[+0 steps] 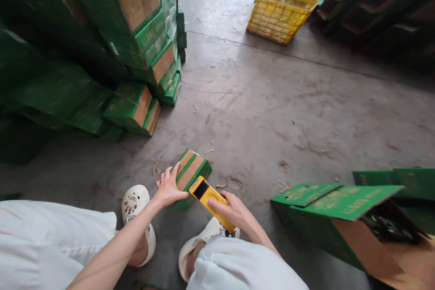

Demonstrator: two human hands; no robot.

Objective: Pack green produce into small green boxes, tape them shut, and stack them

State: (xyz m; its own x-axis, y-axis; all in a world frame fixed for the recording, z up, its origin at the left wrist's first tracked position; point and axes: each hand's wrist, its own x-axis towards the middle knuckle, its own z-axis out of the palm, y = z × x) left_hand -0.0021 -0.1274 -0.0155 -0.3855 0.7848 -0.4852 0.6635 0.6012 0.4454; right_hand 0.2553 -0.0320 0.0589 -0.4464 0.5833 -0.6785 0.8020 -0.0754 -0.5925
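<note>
A small green cardboard box (190, 173) with brown stripes on its upper face is in front of my feet. My left hand (170, 186) grips its near left side, thumb and fingers spread across the edges. Whether the box rests on the floor or is lifted slightly, I cannot tell. In my right hand (228, 210) is a yellow handheld device (212, 201) with a dark window near its far end. The fingers wrap around its body with the thumb on top. Its far end is close to the box's near right corner; contact between them is unclear.
Green cartons (136, 41) are stacked high on the left. An opened green carton (326, 222) with dark contents stands at the right. Farther off, a yellow plastic crate (280, 18) sits near a person in dark clothing. Scraps litter the concrete floor (251, 118).
</note>
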